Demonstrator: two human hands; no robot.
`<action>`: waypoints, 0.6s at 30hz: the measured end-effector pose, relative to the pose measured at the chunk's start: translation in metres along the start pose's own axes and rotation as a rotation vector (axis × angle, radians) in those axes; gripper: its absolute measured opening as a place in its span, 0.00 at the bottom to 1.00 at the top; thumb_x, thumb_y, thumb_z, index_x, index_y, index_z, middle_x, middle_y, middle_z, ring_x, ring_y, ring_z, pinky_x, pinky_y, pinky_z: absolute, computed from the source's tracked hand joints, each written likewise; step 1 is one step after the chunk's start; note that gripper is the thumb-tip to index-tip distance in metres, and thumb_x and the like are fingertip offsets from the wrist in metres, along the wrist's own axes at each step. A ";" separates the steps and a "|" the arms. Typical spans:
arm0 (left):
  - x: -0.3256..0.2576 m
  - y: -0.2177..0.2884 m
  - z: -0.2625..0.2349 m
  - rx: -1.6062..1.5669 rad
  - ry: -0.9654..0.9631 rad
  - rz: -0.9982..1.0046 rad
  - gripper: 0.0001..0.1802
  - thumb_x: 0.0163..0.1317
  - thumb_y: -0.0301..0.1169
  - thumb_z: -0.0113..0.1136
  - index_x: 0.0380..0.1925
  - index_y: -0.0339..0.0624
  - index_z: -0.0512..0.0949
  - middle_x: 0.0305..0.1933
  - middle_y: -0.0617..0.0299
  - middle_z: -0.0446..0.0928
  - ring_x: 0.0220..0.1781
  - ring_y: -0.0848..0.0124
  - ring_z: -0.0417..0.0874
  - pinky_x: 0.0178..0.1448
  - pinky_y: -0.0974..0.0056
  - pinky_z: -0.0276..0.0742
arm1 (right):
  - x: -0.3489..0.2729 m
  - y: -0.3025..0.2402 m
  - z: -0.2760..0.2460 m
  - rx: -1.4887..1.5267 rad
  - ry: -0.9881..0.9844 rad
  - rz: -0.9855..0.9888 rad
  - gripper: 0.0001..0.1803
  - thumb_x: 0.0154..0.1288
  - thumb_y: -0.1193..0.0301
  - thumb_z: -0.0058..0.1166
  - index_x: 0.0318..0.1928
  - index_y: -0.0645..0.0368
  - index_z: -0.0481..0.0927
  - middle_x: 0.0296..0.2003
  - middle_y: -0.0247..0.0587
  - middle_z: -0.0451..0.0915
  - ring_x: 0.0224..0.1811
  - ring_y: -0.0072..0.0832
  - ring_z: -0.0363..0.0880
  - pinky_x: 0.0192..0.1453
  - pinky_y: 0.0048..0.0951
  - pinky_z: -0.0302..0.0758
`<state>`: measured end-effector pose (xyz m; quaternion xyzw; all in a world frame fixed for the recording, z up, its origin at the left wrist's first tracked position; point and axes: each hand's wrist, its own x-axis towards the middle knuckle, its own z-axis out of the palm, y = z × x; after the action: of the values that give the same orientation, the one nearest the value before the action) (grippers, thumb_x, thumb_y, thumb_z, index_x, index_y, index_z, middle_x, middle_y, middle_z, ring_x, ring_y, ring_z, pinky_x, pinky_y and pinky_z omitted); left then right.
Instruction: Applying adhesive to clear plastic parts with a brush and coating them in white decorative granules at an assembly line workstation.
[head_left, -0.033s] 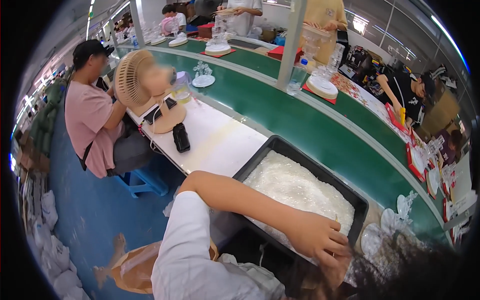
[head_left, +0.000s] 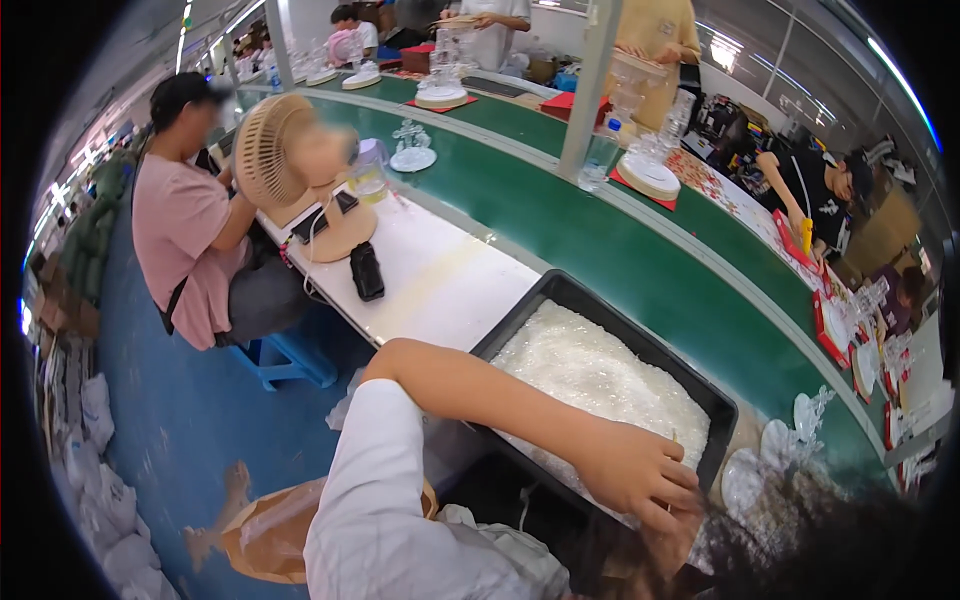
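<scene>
My left hand (head_left: 632, 474) is over the near right corner of a black tray (head_left: 722, 420), its forearm crossing the tray from a white sleeve. Its fingers are bent and closed downward; what they hold, if anything, is hidden. A thin, short piece (head_left: 673, 437) sticks up beside the knuckles, too small to name. Loose white, glittering flakes or grains (head_left: 590, 360) are heaped in the tray. Just below the left fingers, a patch of skin looks like part of my right hand (head_left: 668, 548); dark hair covers most of it, so its fingers cannot be made out.
Beyond the tray runs a green conveyor belt (head_left: 520, 230). Clear ornaments with round white bases (head_left: 775, 445) stand right of the tray. A white table (head_left: 440, 280) holds a beige fan (head_left: 275, 155) and a black case (head_left: 366, 272). A person in pink (head_left: 185, 220) sits at left.
</scene>
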<state>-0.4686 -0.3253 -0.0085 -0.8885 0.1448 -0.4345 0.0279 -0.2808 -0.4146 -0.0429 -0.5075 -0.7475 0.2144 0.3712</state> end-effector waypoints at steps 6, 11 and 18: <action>-0.001 -0.005 0.005 0.017 -0.022 0.042 0.18 0.57 0.33 0.62 0.48 0.51 0.73 0.58 0.56 0.74 0.49 0.61 0.77 0.38 0.59 0.74 | -0.010 0.008 0.015 0.156 0.209 -0.004 0.16 0.54 0.73 0.56 0.45 0.64 0.82 0.39 0.51 0.84 0.40 0.42 0.85 0.39 0.34 0.79; 0.000 -0.009 0.001 0.014 -0.045 0.064 0.22 0.52 0.32 0.64 0.50 0.53 0.73 0.60 0.56 0.73 0.49 0.60 0.76 0.39 0.58 0.74 | -0.006 0.015 0.005 -0.121 0.205 -0.061 0.17 0.56 0.73 0.54 0.46 0.65 0.82 0.41 0.53 0.84 0.45 0.45 0.85 0.43 0.35 0.79; -0.003 -0.002 -0.011 -0.186 -0.122 -0.129 0.29 0.55 0.40 0.63 0.58 0.48 0.71 0.61 0.53 0.72 0.54 0.56 0.75 0.52 0.51 0.72 | 0.005 -0.012 0.006 -0.147 0.123 -0.250 0.11 0.53 0.76 0.55 0.39 0.64 0.83 0.38 0.50 0.85 0.38 0.46 0.85 0.39 0.37 0.81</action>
<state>-0.4785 -0.3220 -0.0031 -0.9195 0.1251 -0.3651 -0.0739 -0.2942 -0.4142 -0.0366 -0.4483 -0.7943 0.0798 0.4021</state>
